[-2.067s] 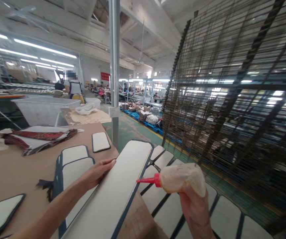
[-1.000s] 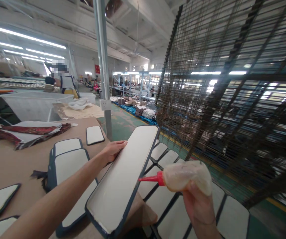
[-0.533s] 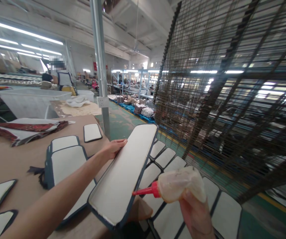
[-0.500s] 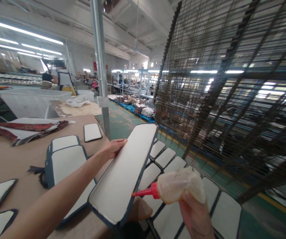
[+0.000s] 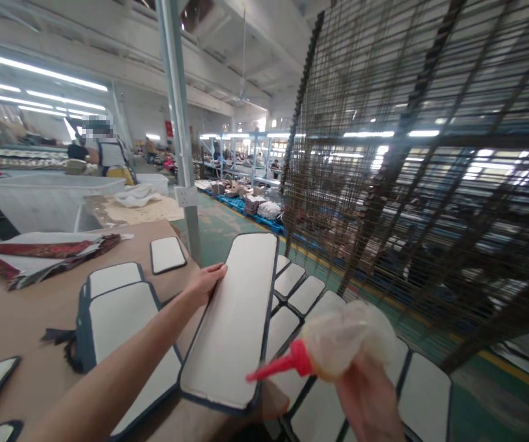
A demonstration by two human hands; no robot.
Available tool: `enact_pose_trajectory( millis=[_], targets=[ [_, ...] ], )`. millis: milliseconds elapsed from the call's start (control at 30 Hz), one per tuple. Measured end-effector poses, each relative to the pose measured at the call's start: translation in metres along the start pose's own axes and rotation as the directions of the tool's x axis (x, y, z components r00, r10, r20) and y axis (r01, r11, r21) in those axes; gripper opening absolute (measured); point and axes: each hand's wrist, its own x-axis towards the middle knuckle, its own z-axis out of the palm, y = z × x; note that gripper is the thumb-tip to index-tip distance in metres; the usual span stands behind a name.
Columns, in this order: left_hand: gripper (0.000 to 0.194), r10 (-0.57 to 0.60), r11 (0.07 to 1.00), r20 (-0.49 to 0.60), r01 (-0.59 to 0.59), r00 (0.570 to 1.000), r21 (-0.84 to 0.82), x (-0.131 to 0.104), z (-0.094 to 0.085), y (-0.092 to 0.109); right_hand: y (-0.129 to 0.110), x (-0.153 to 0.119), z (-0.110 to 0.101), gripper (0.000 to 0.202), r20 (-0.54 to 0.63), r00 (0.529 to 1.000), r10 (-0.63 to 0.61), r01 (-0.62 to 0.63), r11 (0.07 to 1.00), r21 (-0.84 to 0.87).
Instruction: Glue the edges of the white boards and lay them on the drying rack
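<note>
My left hand (image 5: 210,281) grips the far left edge of a long white panel with dark blue edging (image 5: 233,319), which is held up and tilted. In my right hand (image 5: 369,387) is a translucent squeeze bottle (image 5: 345,337) with a red nozzle (image 5: 279,364). The nozzle points left, its tip over the panel's near right edge; whether it touches I cannot tell. Below my left forearm lies a stack of similar edged panels (image 5: 129,331) on the brown-covered table (image 5: 38,325). More white panels (image 5: 324,405) lie in rows at the right, partly behind my right hand.
A small edged panel (image 5: 167,254) and folded patterned fabric (image 5: 48,252) lie on the table. A metal post (image 5: 179,123) rises at its far corner. A large wire mesh rack (image 5: 407,153) leans on the right. Farther left, a person (image 5: 110,153) stands behind a plastic bin (image 5: 53,199).
The panel has turned more upright in view, and its far end has shifted left. The bottle has moved slightly right, with its nozzle now tilted more downward. The camera view has shifted a little.
</note>
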Motion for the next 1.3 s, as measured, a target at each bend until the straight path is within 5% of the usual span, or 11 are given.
enact_pose_trajectory(
  millis=[200,400,633,867,967,1167,1300],
  targets=[
    [0.044,-0.069,0.992,0.087,0.059,0.994,0.115,-0.003,0.008,-0.026,0.013,0.061,0.026,0.049,-0.05,0.97,-0.238,0.23,0.965,-0.122],
    [0.04,-0.169,0.978,0.27,0.128,0.948,0.162,-0.006,0.006,-0.026,0.032,0.067,0.011,0.052,-0.104,0.934,-0.342,0.309,0.919,-0.243],
    [0.086,-0.192,0.98,0.575,0.124,0.795,0.156,0.0,-0.001,-0.022,0.031,0.058,0.01,0.068,-0.157,0.929,-0.335,0.294,0.926,-0.236],
    [0.088,-0.168,0.98,0.423,0.102,0.89,0.173,0.027,-0.004,-0.022,0.062,-0.007,0.008,0.059,-0.085,0.971,-0.221,0.193,0.947,-0.256],
    [0.087,-0.181,0.976,0.414,0.109,0.892,0.191,0.035,-0.006,-0.024,0.069,-0.024,0.008,0.059,-0.072,0.979,-0.191,0.164,0.945,-0.282],
    [0.105,-0.291,0.952,0.548,0.179,0.784,0.25,0.031,-0.003,-0.035,0.026,0.024,0.008,0.05,-0.341,0.815,-0.469,0.383,0.877,-0.291],
    [0.106,-0.34,0.937,0.564,0.215,0.752,0.276,0.018,0.011,-0.035,0.007,0.036,0.0,0.048,-0.352,0.796,-0.493,0.398,0.864,-0.308]
  ],
)
